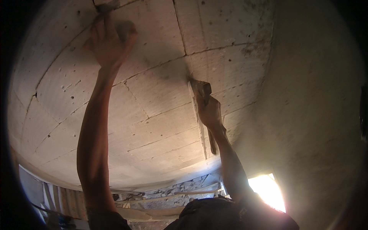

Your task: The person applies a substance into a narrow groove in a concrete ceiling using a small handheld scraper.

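Note:
Both my arms reach up to a pale surface of large blocks (161, 92) with dark joints. At the upper left, my left hand (111, 44) lies against the blocks, back toward me, with its fingers stretched out and somewhat blurred. A dark patch around its fingertips may be shadow; I cannot make it out. Nearer the middle, my right hand (209, 113) is closed around the dark grip of a long hand tool (202, 87). This tool has a straight, pale edge along the blocks, and its exact kind is unclear. Fine haze hangs near its upper end.
A plain grey-brown wall (306, 115) rises at the right. Bright light enters through an opening (267, 191) at the lower right. Wooden beams (153, 212), rough stonework (180, 188) and corrugated sheeting (69, 199) show along the lower edge. Small pits mark the blocks.

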